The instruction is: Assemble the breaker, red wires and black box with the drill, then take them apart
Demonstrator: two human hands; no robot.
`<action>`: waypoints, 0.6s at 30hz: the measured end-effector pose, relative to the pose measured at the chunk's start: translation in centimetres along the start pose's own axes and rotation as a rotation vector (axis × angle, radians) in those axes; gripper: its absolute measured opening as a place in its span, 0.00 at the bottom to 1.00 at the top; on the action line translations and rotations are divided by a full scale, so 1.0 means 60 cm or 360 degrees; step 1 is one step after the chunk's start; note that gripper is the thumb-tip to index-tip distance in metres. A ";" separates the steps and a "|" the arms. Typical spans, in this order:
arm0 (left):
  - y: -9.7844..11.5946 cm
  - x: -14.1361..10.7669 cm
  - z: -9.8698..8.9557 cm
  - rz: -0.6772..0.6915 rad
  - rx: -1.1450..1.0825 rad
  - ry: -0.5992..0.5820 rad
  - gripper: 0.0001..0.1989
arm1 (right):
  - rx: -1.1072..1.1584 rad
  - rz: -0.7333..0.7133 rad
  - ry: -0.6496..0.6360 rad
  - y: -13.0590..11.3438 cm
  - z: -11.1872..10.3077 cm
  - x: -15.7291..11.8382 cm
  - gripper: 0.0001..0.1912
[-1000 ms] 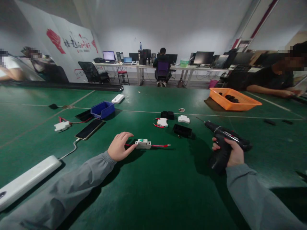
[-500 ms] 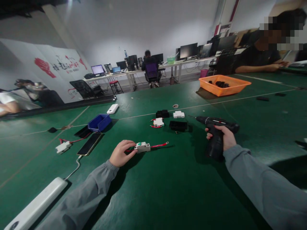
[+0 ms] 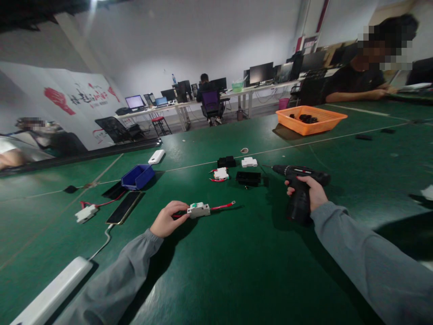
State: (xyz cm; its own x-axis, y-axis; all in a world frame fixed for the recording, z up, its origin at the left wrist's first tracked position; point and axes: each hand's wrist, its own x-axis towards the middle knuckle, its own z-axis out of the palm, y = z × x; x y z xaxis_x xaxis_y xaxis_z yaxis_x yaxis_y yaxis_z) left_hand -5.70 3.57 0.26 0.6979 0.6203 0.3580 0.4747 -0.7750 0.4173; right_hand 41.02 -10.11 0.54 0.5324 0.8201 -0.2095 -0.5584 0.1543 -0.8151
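From where I stand, the white plastic switch block with a green part on top (image 3: 199, 210) lies on the shiny green table (image 3: 216, 271), in front of the person. The left hand (image 3: 169, 219) has its thumb and fingers pinching the block's left end. The right hand (image 3: 313, 192) has its fingers wrapped around the handle of a black power drill (image 3: 300, 203).

The wire part looks done to me: a thin red wire (image 3: 221, 207) sticks out on the right, and some red shows on the left too. I can't tell if it is tight. The drill's tip is well apart from the block, so no drilling is going on. Farther back, a small white block with red wires (image 3: 221, 174) and a plain white block (image 3: 249, 162) lie untouched.
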 end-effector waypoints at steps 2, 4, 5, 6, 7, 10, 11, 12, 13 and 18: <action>0.001 0.001 -0.001 0.0026 0.0034 -0.0019 0.11 | 0.0007 0.0069 -0.0042 0.000 -0.002 0.002 0.10; 0.003 0.003 -0.002 0.0032 0.0056 -0.0021 0.12 | 0.0011 0.0113 -0.0057 0.000 -0.005 0.005 0.10; 0.004 0.003 -0.003 0.0034 0.0060 -0.0021 0.12 | 0.0012 0.0117 -0.0046 0.000 -0.006 0.006 0.09; 0.005 0.004 -0.004 0.0038 0.0059 -0.0022 0.12 | 0.0014 0.0122 -0.0037 0.000 -0.007 0.007 0.09; 0.006 0.004 -0.006 0.0040 0.0054 -0.0029 0.12 | 0.0016 0.0126 -0.0031 0.000 -0.007 0.008 0.09; 0.009 0.005 -0.013 0.0043 0.0045 -0.0077 0.12 | 0.0029 0.0136 -0.0016 0.000 -0.005 0.008 0.09; 0.009 0.004 -0.016 0.0035 0.0058 -0.0089 0.13 | 0.0037 0.0142 -0.0012 0.000 -0.004 0.007 0.09; 0.011 0.004 -0.019 0.0024 0.0083 -0.0088 0.15 | 0.0045 0.0146 -0.0008 0.000 -0.004 0.007 0.09; 0.013 0.005 -0.021 0.0011 0.0121 -0.0074 0.16 | 0.0050 0.0148 -0.0006 -0.001 -0.003 0.006 0.09; 0.055 0.020 -0.019 -0.0025 0.0391 0.0109 0.22 | 0.0045 0.0157 -0.0045 -0.001 -0.006 0.010 0.09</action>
State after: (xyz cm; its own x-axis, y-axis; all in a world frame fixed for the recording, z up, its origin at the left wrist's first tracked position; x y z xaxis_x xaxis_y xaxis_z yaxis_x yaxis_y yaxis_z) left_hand -3.92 1.89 3.05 0.6555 0.6325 0.4125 0.6069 -0.7664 0.2106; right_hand 41.57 -9.85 0.28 0.4563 0.8472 -0.2722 -0.6248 0.0873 -0.7759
